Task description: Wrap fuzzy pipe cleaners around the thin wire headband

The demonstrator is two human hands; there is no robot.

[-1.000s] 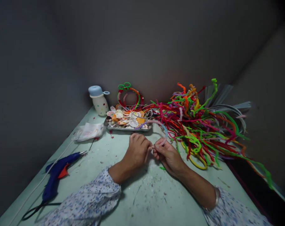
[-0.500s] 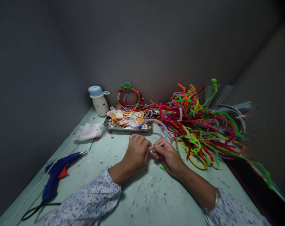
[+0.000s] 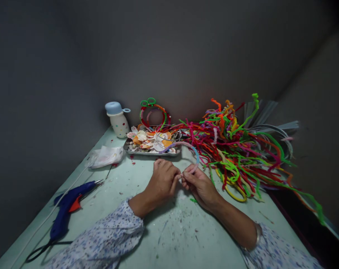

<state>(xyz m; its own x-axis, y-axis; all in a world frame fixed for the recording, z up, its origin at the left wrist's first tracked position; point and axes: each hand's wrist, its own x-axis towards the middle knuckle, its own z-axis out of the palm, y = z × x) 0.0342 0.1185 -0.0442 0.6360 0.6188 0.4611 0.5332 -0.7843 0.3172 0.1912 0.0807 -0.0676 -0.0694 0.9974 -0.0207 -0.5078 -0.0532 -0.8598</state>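
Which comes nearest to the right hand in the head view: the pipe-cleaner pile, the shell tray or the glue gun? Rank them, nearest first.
1. Pile of pipe cleaners: just ahead and right of the right hand.
2. Metal tray of shells: ahead and left.
3. Blue glue gun: far left on the table.

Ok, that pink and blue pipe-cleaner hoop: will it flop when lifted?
Probably not much: the pipe-cleaner hoop arcs up from the right hand without drooping, so it seems stiff yet bendable. It likely weighs little, given its thin stem. Its fuzzy surface should grip fingers rather than slip.
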